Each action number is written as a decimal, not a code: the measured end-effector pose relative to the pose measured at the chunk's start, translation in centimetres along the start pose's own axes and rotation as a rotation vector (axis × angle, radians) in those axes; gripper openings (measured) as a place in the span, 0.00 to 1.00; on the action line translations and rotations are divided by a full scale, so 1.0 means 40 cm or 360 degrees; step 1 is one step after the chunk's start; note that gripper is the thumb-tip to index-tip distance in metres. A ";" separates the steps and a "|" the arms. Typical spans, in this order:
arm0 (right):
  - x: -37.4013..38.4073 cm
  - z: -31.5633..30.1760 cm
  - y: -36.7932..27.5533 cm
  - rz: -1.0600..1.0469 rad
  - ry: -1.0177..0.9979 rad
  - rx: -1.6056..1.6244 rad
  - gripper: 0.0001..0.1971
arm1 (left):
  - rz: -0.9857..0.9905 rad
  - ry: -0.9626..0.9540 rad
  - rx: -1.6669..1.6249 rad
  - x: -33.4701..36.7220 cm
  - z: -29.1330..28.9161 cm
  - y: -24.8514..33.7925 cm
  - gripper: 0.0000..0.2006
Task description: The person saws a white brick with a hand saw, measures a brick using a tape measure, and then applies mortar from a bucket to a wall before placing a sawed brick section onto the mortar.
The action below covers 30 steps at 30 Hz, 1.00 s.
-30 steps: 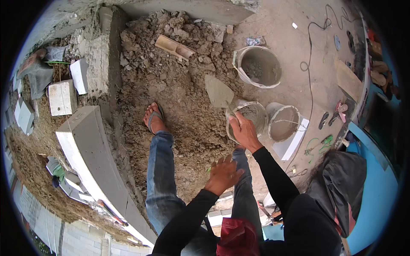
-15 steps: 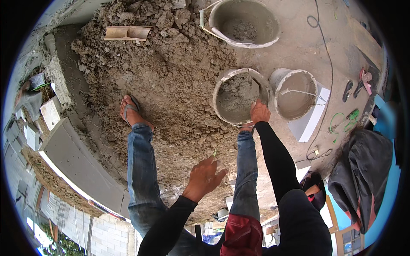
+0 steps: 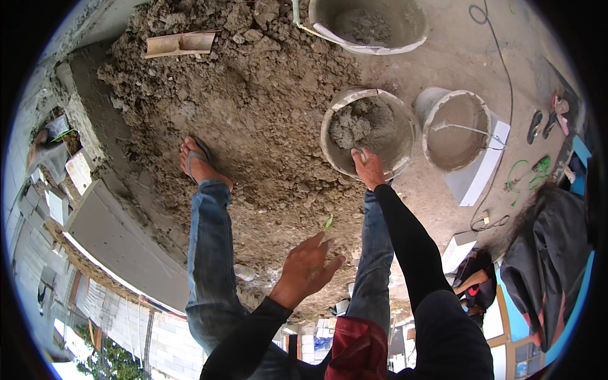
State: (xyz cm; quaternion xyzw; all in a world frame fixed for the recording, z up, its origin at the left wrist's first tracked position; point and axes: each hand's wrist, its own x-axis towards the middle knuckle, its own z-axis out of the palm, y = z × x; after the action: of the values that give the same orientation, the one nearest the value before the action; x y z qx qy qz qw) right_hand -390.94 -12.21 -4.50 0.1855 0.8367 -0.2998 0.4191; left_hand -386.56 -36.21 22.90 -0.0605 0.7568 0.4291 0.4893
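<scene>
Your right hand [image 3: 369, 168] clenches the near rim of a mortar-filled bucket [image 3: 367, 132] standing at the edge of the mortar heap [image 3: 253, 107], your left hand [image 3: 308, 266] hovers released, so lifting it looks next, calling for a firm, level pull.

The right hand [image 3: 369, 168] grips the near rim of a bucket [image 3: 369, 131] holding lumps of grey mortar (roughly half full). The left hand [image 3: 308, 266] hangs free in the air above the ground, fingers spread, holding nothing. The bucket stands at the edge of a large dirt pile [image 3: 253, 107], just beside an empty bucket [image 3: 453, 126] on its right. A third bucket [image 3: 368, 24] sits farther off at the top. A sandalled foot [image 3: 196, 161] is planted on the dirt.
</scene>
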 end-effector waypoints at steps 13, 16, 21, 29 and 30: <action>-0.297 -0.183 -0.223 -0.0367 0.0054 0.0048 0.25 | -0.0043 0.0075 -0.0045 -0.044 -0.029 -0.026 0.28; -0.333 -0.204 -0.366 -0.0373 0.0083 0.0064 0.20 | -0.0077 -0.0093 -0.0028 -0.041 -0.038 0.005 0.28; -0.366 -0.074 -0.714 -0.0791 0.0202 -0.0296 0.24 | -0.0023 -0.0073 -0.0054 -0.035 -0.083 0.014 0.23; -0.398 0.332 -1.283 -0.0907 -0.0569 0.0124 0.35 | -0.0058 0.0081 -0.0151 -0.067 -0.230 -0.045 0.24; -0.396 0.375 -1.356 -0.0794 -0.0762 0.0303 0.34 | -0.0032 0.0083 -0.0155 -0.063 -0.247 -0.042 0.25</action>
State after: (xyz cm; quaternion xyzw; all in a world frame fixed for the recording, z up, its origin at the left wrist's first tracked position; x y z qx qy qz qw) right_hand -403.37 -63.76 20.12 -0.0616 0.7028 -0.5044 0.4979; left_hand -391.21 -45.09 25.44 -0.1030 0.7469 0.4587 0.4702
